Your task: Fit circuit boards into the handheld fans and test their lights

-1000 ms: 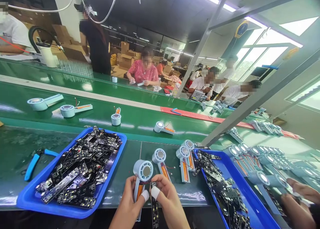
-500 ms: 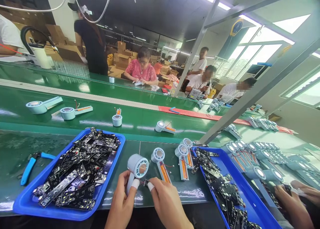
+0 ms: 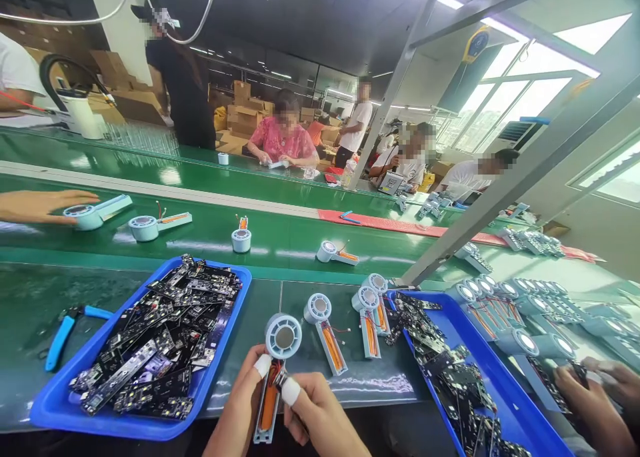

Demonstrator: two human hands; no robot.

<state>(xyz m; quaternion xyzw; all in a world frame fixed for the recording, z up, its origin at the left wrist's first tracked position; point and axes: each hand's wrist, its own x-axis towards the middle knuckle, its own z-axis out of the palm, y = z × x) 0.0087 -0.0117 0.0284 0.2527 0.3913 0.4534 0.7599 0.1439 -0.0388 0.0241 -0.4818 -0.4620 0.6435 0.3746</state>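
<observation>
The handheld fan unit (image 3: 283, 336) was held upright over the green bench (image 3: 240, 310), between two blue trays, with its pale drum head directed away from the wearer. An orange component was exposed in its open handle channel. The handle was enclosed by the left hand (image 3: 235, 404), whose fingers were closed around it. The right hand (image 3: 320, 417) was closed to a pinch on a small dark part (image 3: 280, 379) at the top of the handle; the exact nature of this part could not be determined. White finger caps (image 3: 291, 391) were worn on both hands.

The left tray (image 3: 100, 425) was heaped with black circuit boards (image 3: 150, 350), and blue-handled side cutters (image 3: 63, 340) were placed beside its left rim. The right tray (image 3: 500, 370) was filled with similar black boards (image 3: 450, 377). Only a narrow strip of bench was available between the hands and the left tray. Two further fan units (image 3: 318, 308) occupied the wider space toward the right tray. More fan units (image 3: 144, 228) were positioned on the far green belt (image 3: 280, 230), where one was touched by another person's hand (image 3: 40, 206) at the far left.
</observation>
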